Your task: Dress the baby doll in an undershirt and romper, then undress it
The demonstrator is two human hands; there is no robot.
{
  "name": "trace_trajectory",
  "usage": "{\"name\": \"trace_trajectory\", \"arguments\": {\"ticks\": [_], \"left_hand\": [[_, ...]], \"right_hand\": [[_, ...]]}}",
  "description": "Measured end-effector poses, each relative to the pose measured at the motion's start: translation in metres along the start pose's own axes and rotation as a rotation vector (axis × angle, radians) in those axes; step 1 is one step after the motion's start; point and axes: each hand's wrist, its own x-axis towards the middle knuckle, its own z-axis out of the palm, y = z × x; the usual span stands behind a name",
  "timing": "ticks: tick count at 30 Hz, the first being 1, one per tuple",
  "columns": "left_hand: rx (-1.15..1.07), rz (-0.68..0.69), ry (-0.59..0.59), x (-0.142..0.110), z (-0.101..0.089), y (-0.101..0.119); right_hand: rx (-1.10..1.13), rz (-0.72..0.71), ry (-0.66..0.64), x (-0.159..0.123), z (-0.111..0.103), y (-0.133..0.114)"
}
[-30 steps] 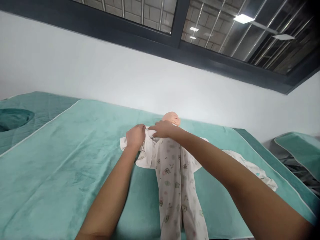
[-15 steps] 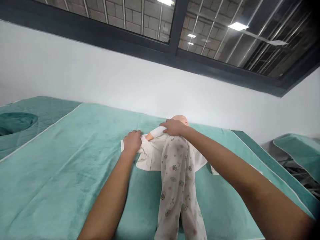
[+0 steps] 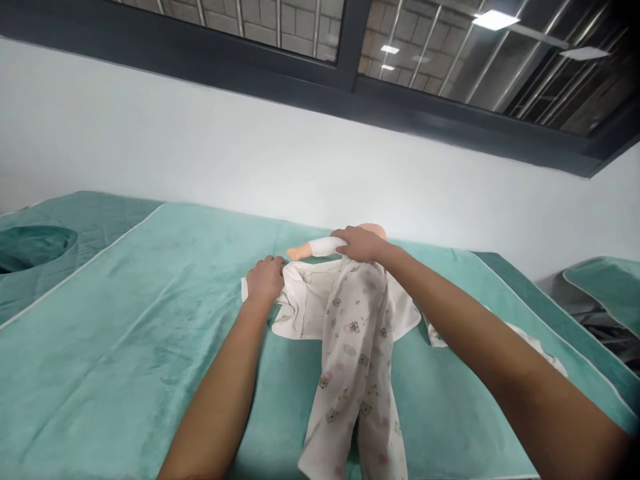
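Note:
A baby doll (image 3: 374,229) lies on its back with its head toward the wall, partly hidden by my arm. It wears printed trousers (image 3: 350,347) with small bear figures. Its white-sleeved arm (image 3: 323,247) sticks out to the left, hand bare. My right hand (image 3: 361,244) is closed around the upper part of that arm by the shoulder. An opened white baby top (image 3: 300,300) is spread under the doll. My left hand (image 3: 267,279) grips the top at its left sleeve, the cuff showing beyond; the fingertips are partly hidden.
A green padded sheet (image 3: 150,320) covers the table. Another printed white garment (image 3: 535,343) lies to the right, partly behind my forearm. At far left is a darker green pad with a round hollow (image 3: 37,247). A white wall (image 3: 250,147) and barred window stand behind.
The doll's arm has come out of the top's left sleeve and now lies above it. My right hand moved right with the doll, which rolled slightly right. My left hand stayed at the sleeve.

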Motion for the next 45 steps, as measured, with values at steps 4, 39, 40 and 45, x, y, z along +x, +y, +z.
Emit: {"name": "trace_trajectory", "arguments": {"ticks": [4, 39, 40, 45], "left_hand": [[-0.301, -0.001, 0.436, -0.005, -0.006, 0.003], [-0.114, 0.253, 0.228, -0.018, -0.006, 0.117], [-0.102, 0.312, 0.162, -0.013, -0.008, 0.142], [0.284, 0.502, -0.244, 0.006, 0.006, 0.244]], "right_hand": [[0.009, -0.028, 0.017, 0.008, 0.017, -0.014], [0.452, 0.419, 0.744, -0.115, 0.142, 0.115], [0.472, 0.44, 0.749, -0.115, 0.142, 0.117], [0.654, 0.559, 0.736, -0.116, 0.139, 0.121]]}}
